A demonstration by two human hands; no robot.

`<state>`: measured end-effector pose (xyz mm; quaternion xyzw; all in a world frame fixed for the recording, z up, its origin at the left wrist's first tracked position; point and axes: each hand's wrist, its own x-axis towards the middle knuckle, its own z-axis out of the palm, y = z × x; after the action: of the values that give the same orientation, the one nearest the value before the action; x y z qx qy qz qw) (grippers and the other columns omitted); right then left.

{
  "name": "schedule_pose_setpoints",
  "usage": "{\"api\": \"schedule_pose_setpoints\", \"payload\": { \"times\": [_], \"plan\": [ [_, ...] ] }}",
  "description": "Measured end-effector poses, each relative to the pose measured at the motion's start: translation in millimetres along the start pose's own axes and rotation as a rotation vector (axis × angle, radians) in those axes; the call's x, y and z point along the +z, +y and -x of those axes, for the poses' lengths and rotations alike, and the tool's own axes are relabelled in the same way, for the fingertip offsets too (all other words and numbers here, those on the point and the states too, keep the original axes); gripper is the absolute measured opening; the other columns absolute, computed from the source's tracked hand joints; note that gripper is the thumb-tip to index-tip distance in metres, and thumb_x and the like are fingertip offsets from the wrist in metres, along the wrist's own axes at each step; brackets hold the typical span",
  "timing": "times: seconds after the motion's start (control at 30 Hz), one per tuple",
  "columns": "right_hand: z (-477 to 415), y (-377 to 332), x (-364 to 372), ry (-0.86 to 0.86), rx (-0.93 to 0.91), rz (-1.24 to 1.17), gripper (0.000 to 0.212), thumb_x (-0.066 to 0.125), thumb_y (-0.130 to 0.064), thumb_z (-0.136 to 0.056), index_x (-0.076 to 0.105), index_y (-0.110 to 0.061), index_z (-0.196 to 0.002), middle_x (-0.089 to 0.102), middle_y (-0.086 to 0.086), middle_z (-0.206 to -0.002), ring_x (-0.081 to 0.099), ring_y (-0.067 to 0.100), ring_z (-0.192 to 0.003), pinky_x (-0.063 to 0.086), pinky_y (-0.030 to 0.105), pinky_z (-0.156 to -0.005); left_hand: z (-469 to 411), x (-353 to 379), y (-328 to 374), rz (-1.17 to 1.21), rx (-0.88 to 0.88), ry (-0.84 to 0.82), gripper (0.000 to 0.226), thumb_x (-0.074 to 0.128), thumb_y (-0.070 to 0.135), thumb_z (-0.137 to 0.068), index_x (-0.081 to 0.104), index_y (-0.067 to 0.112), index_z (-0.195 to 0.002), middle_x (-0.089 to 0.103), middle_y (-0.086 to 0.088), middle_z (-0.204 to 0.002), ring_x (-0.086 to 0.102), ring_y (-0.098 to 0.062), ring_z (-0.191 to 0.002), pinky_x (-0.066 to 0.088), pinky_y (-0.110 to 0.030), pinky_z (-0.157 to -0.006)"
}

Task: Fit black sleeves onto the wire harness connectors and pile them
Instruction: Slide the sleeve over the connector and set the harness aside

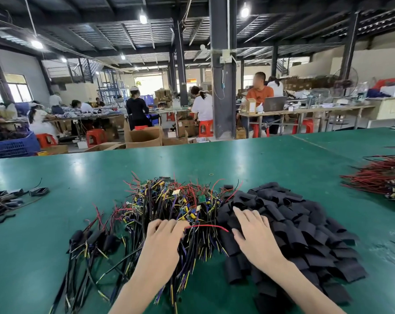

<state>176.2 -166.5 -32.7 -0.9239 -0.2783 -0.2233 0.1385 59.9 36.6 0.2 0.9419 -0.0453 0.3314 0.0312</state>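
A tangled heap of wire harnesses (176,200) with small circuit boards and red, yellow and black wires lies in the middle of the green table (271,162). To its right spreads a heap of flat black sleeves (305,227). My left hand (162,241) rests on the near side of the harness heap, fingers curled into the wires. My right hand (255,234) lies flat on the sleeves with its fingers spread. A red wire (208,226) runs between the two hands. Sleeved harnesses (92,241) lie at the front left.
A small group of sleeved harnesses (13,198) lies at the table's left edge. A bundle of red-wired harnesses (382,177) sits at the far right. Beyond the table, people work at benches among cardboard boxes, red stools and a dark pillar (222,87).
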Motion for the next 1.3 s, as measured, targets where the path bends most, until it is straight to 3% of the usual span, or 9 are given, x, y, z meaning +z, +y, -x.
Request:
{"api": "schedule_pose_setpoints", "payload": {
  "times": [0.07, 0.13, 0.33, 0.73, 0.9, 1.17, 1.3],
  "plan": [
    [0, -3, -9, 0.035, -0.015, -0.213, 0.050, 0.050, -0.024, -0.094, 0.037, -0.013, -0.141, 0.048, -0.001, -0.126, 0.040, 0.020, -0.120, 0.031, 0.029, -0.103, 6, 5, -1, 0.056, -0.012, 0.104, 0.019, 0.046, 0.017, -0.088, 0.063, 0.027, -0.088, 0.058, 0.015, -0.077, 0.053, -0.008, -0.074, 0.031, -0.029, -0.081],
    [4, -7, -17, 0.068, -0.040, -0.363, 0.043, 0.056, -0.016, -0.091, 0.048, -0.011, -0.133, 0.051, 0.000, -0.120, 0.047, 0.018, -0.113, 0.034, 0.025, -0.100, 10, 7, -2, 0.074, -0.031, 0.161, 0.026, 0.039, 0.029, -0.094, 0.063, 0.027, -0.086, 0.057, 0.017, -0.078, 0.048, -0.005, -0.074, 0.030, -0.028, -0.082],
    [18, -22, -30, 0.045, -0.049, -0.554, 0.033, 0.067, -0.012, -0.082, 0.061, -0.017, -0.114, 0.056, -0.007, -0.097, 0.049, 0.000, -0.082, 0.036, 0.009, -0.078, 14, 9, -2, 0.054, -0.076, 0.340, 0.027, 0.043, 0.031, -0.092, 0.067, 0.021, -0.085, 0.057, 0.013, -0.075, 0.046, -0.008, -0.073, 0.032, -0.030, -0.083],
    [19, -28, -43, 0.106, 0.098, -0.793, 0.034, 0.074, -0.004, -0.077, 0.065, -0.013, -0.108, 0.061, -0.012, -0.095, 0.056, -0.011, -0.087, 0.043, 0.004, -0.073, 18, 15, 6, 0.109, 0.033, 0.370, 0.014, 0.049, 0.029, -0.092, 0.062, 0.026, -0.088, 0.055, 0.014, -0.073, 0.048, -0.009, -0.069, 0.032, -0.028, -0.084],
    [19, -27, -46, 0.143, 0.086, -0.795, 0.037, 0.074, -0.004, -0.076, 0.064, -0.017, -0.110, 0.062, -0.014, -0.099, 0.055, -0.010, -0.092, 0.037, 0.000, -0.077, 18, 11, 5, 0.138, 0.040, 0.321, 0.019, 0.046, 0.030, -0.093, 0.064, 0.026, -0.091, 0.056, 0.015, -0.078, 0.049, -0.008, -0.071, 0.030, -0.027, -0.086],
    [19, -24, -52, 0.235, -0.067, -0.720, 0.042, 0.073, -0.004, -0.078, 0.064, -0.023, -0.114, 0.061, -0.016, -0.111, 0.058, 0.000, -0.102, 0.043, 0.019, -0.093, 19, 9, 1, 0.130, 0.043, 0.272, 0.022, 0.045, 0.030, -0.094, 0.066, 0.026, -0.092, 0.055, 0.015, -0.079, 0.047, -0.006, -0.074, 0.030, -0.028, -0.084],
    [19, -21, -56, 0.228, -0.345, -0.292, 0.044, 0.077, -0.005, -0.072, 0.066, -0.014, -0.114, 0.064, -0.004, -0.106, 0.061, 0.015, -0.097, 0.042, 0.034, -0.096, 18, 11, 1, 0.093, 0.075, 0.237, 0.020, 0.045, 0.031, -0.093, 0.065, 0.028, -0.092, 0.053, 0.013, -0.077, 0.047, -0.009, -0.073, 0.032, -0.030, -0.083]
  ]
}}
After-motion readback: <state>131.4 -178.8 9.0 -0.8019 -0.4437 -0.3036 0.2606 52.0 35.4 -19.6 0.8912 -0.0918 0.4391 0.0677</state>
